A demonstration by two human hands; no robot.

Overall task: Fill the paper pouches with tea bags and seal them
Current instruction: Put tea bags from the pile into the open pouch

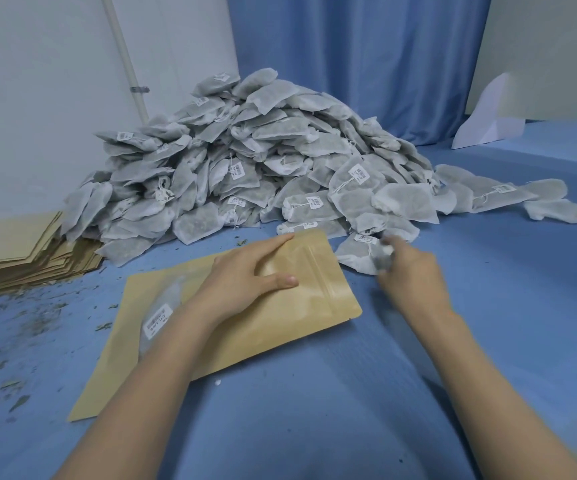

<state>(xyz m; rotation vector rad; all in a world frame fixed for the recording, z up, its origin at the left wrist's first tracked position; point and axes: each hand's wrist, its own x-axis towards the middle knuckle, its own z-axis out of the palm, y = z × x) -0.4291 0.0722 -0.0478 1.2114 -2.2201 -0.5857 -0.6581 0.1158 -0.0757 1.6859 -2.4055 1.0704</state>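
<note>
Tea bag heap: we judge most still unpacked, piled behind the pouch.
Empty pouch stack: unfilled, far left.
Open pouch: mid-worktop, unsealed; our left hand rests flat, fingers straight.
Right hand: grip pinches one tea bag.

Pouch before tea bag heap; pouch stack left.

Blue curtain hanging at the back, between white wall on the left and pale panel on the right. White pipe slanting down the wall, clipped partway. Folded white paper leaning by the panel. Loose tea crumbs scattered over blue surface, left side.
</note>
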